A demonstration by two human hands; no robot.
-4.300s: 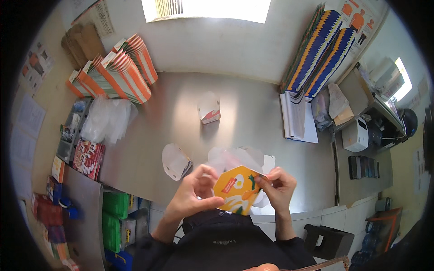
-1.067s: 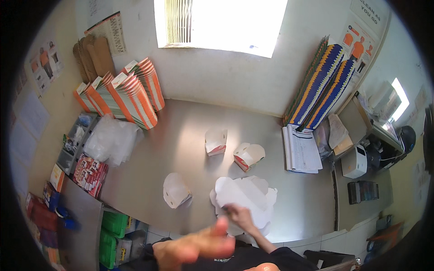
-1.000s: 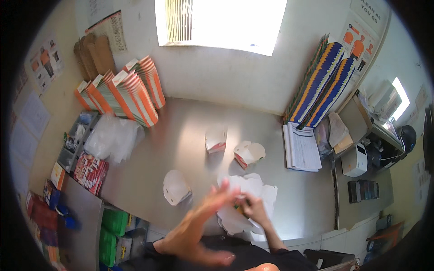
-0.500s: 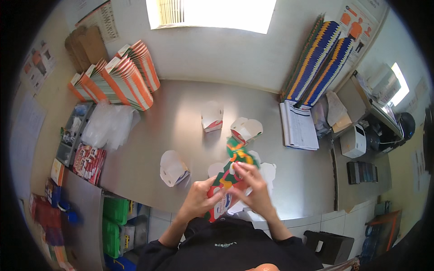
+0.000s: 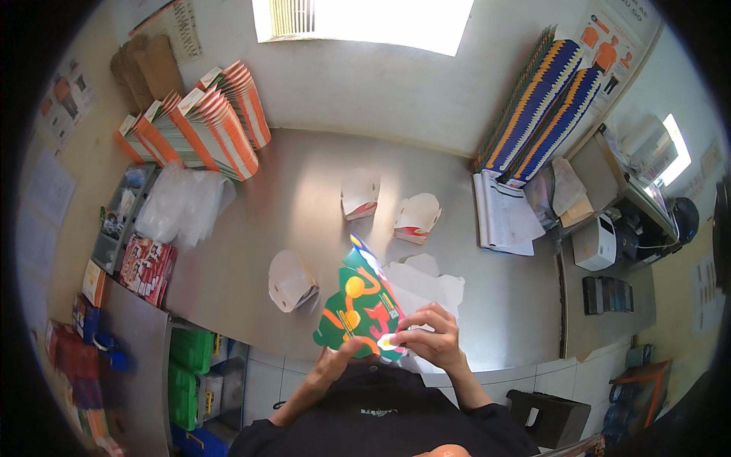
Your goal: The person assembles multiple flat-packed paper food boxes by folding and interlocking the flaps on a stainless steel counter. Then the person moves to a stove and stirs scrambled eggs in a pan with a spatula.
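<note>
Comprises one green printed carton [image 5: 356,298] with yellow, pink and blue motifs, held above the near part of the desk [image 5: 506,312]. Shows left grip [image 5: 333,369] clamped on its lower left edge, fingers mostly hidden, and right grip [image 5: 435,335] pinched on its lower right corner. Includes, on the desk, overlapping white blanks [image 5: 438,288] just beside and three white boxes [image 5: 360,195], standing apart.

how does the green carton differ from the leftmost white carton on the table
The green carton is held by the left hand and right hand; the white carton rests on the table. The green carton shows colourful print, the white carton mostly plain white. The green carton looks flatter; the white carton is box-shaped. Both look like card.
</note>
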